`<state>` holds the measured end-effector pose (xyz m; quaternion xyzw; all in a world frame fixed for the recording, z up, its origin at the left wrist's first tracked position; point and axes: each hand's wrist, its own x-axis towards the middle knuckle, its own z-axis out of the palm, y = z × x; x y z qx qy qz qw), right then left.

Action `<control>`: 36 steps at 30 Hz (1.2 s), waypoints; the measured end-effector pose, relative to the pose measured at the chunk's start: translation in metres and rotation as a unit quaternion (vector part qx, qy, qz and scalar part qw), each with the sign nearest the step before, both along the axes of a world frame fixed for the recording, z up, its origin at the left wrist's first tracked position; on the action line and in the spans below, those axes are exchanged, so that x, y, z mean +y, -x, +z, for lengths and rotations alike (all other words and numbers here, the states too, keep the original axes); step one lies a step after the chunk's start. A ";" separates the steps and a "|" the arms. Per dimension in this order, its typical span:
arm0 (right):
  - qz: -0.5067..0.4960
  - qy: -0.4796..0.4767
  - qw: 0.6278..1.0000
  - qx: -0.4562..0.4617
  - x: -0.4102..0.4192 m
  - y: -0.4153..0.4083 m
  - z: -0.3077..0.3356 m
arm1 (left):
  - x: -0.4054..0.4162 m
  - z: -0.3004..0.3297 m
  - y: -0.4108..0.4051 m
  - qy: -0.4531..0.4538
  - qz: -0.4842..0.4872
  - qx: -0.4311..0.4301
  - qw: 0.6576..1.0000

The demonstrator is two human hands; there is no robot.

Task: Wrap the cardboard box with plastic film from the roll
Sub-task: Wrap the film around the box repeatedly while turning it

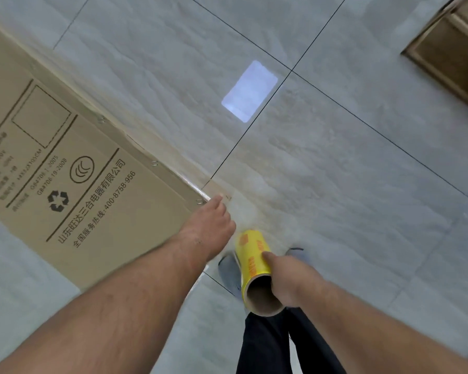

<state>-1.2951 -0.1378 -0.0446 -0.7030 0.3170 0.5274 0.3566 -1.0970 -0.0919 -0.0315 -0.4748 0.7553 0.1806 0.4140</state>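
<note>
I've got the right hand point(287, 279) at about five o'clock in view, fingers curled round the yellow film roll point(254, 265), thumb laid along its side, the open cardboard core facing me. The left hand point(214, 220) sits just beside it toward eleven o'clock, reaching onto the near corner of the cardboard box point(73, 168); its fingers are turned away from me, so I cannot tell whether they lie flat on the corner or pinch the film there. A stretch of clear plastic film point(243, 211) runs from the roll's far end up to that corner, hazy against the floor, and glossy film shows along the box edge heading off toward ten o'clock. The box fills the nine o'clock side, printed face up, with a recycling mark and lines of text. Below the roll I see grey shoes point(229, 273) and dark trousers point(265, 344) at six o'clock. Grey tiled floor point(362, 157) all round, a bright reflection point(250, 90) at twelve o'clock, brown wooden furniture point(454, 49) at two o'clock.
</note>
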 end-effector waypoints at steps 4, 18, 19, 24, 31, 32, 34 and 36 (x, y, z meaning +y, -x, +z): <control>0.006 0.015 1.000 -0.015 0.032 0.008 -0.002 | 0.021 -0.005 0.014 -0.021 -0.093 -0.054 0.994; -0.284 0.065 0.956 -0.042 0.093 0.027 -0.001 | 0.050 -0.023 0.015 -0.012 -0.079 0.014 0.997; -0.275 0.061 0.959 -0.037 0.098 0.028 0.002 | 0.054 -0.022 0.014 -0.012 -0.085 0.017 0.996; -0.238 0.037 0.970 -0.023 0.124 0.013 0.006 | 0.063 -0.016 -0.004 0.003 -0.119 0.045 0.992; -0.189 0.038 0.981 -0.038 0.157 -0.015 -0.005 | 0.079 -0.018 0.003 0.001 -0.147 -0.008 0.989; -0.209 0.046 0.976 -0.044 0.160 -0.014 -0.007 | 0.082 -0.019 0.003 0.002 -0.171 -0.029 0.985; -0.278 0.063 0.957 -0.052 0.167 -0.008 -0.009 | 0.089 -0.021 0.002 -0.009 -0.197 -0.048 0.979; -0.367 0.067 0.926 -0.053 0.175 0.001 -0.010 | 0.096 -0.025 0.001 -0.023 -0.198 -0.051 0.979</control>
